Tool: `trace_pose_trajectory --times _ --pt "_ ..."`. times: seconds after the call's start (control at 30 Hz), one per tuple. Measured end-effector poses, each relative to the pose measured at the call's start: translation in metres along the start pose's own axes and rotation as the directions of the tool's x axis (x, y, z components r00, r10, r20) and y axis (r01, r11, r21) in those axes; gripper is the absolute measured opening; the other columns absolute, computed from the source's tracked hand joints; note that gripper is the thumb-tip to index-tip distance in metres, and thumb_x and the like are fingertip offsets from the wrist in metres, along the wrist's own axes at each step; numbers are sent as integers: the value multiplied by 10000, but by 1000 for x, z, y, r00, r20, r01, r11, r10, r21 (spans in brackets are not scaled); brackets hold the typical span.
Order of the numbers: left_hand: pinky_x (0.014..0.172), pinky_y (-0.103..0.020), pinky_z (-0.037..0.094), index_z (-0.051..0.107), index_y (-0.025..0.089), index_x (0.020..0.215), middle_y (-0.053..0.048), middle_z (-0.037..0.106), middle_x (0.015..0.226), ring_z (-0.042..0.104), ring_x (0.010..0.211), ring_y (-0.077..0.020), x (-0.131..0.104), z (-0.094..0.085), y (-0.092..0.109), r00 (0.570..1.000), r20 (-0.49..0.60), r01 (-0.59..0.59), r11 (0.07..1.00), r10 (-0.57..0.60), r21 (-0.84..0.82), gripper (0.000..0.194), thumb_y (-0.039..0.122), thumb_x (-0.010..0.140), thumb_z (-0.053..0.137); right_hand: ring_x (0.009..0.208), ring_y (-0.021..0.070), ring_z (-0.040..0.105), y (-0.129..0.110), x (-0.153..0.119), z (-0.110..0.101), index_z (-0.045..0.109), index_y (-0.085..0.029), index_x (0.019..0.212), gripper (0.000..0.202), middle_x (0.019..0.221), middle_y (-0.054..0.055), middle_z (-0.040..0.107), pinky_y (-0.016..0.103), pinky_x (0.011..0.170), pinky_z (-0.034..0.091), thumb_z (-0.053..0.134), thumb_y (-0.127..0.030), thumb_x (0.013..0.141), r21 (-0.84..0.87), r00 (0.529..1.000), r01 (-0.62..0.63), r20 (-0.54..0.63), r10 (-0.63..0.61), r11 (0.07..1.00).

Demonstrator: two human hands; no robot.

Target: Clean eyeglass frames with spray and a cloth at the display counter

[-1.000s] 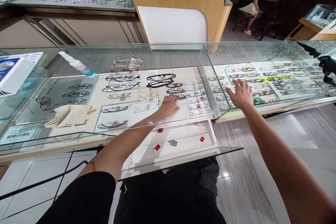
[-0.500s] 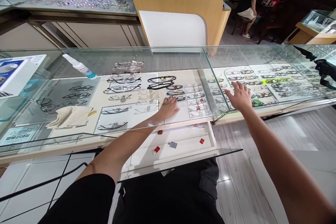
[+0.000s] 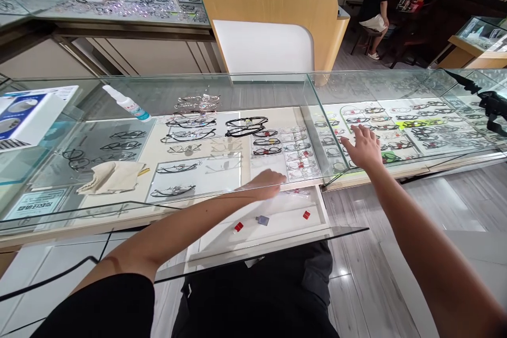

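My left hand is at the front of the glass display case, above the back of a pulled-out white drawer. Its fingers are curled in, and whatever they may hold is hidden. Just beyond it, inside the case, a short column of dark-framed eyeglasses lies beside rows of thin-rimmed glasses. Fingers spread, my right hand rests on the glass top, over more rows of eyeglasses.
Small red tags and a grey tag lie in the drawer. A spray bottle, a beige cloth and a blue-white box are at the left. A black strapped device sits far right. Two people sit in the background.
My left hand has drawn back from the dark-framed eyeglasses toward the case's front edge and slightly right, its fingers now curled. My right hand stays in place.
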State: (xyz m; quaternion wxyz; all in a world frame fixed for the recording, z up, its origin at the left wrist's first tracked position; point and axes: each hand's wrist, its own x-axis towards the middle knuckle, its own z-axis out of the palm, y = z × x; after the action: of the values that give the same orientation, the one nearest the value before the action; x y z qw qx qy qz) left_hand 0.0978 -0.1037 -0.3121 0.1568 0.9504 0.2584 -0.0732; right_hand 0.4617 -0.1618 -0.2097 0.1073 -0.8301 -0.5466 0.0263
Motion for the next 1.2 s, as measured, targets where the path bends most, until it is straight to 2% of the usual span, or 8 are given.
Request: trace_pose_trajectory --times 0.17,0.33,0.47,0.53,0.6,0.67,0.87,1.2 --pt "907 -330 557 708 258 1275 -56 822 1204 777 1047 -224 -43 -35 74 935 -8 -326 852 354 -410 316 181 1061 488 1648 457 346 2 0 1 463 -205 1704 827 1808 194 402 704 1306 346 335 -714 1064 -4 1000 8 -15 -8 1000" --pt "862 -315 534 709 232 1232 -73 826 1146 764 962 -200 -66 -105 94 899 -229 -438 785 373 -438 274 210 1129 455 1639 457 355 4 1 3 456 -214 1708 830 1806 193 405 708 1294 354 325 -720 1063 -7 1000 13 -18 -13 1000" --pt "829 -341 521 732 271 1250 -20 805 959 729 832 -199 -64 -160 54 924 -372 -195 944 86 -265 305 332 1156 449 1633 450 371 6 1 4 455 -215 1709 840 1803 185 416 698 1291 358 305 -729 1061 -27 1000 12 -20 -12 1000" --pt "876 -383 538 736 259 1280 -20 781 906 716 848 -228 -61 -179 24 887 -451 14 984 -93 -176 332 423 1143 482 1639 445 370 5 1 4 453 -212 1712 847 1807 181 414 689 1295 358 293 -731 1063 -35 1000 9 -20 -9 999" --pt "1015 -467 530 759 220 1252 -77 800 1109 715 1062 -285 -57 -190 -7 828 -537 150 986 -163 -68 369 424 1128 479 1645 445 362 4 0 3 453 -206 1714 853 1814 182 404 691 1303 349 294 -733 1062 -26 1000 6 -16 -6 1000" --pt "1120 -554 477 796 193 1183 -120 778 1296 652 1255 -345 -53 -192 -34 802 -564 249 968 -198 15 416 408 1121 446 1650 448 351 2 -1 2 450 -194 1716 862 1819 187 394 695 1313 336 307 -736 1061 -9 1000 1 -7 -1 1000" --pt "1201 -626 391 850 205 1044 -106 763 1466 551 1447 -374 -36 -173 -84 852 -456 313 948 -257 50 514 354 1107 362 1644 447 355 3 -1 2 432 -214 1718 841 1819 180 388 698 1312 342 305 -731 1067 -10 1000 6 -3 -6 1000" --pt "1185 -619 390 853 216 1132 -104 790 1436 577 1438 -378 -23 -172 -94 822 -492 344 939 -287 27 502 361 1099 374 1645 447 354 6 1 5 437 -232 1714 822 1807 180 403 698 1305 346 322 -724 1067 -5 1000 11 -22 -11 1000"
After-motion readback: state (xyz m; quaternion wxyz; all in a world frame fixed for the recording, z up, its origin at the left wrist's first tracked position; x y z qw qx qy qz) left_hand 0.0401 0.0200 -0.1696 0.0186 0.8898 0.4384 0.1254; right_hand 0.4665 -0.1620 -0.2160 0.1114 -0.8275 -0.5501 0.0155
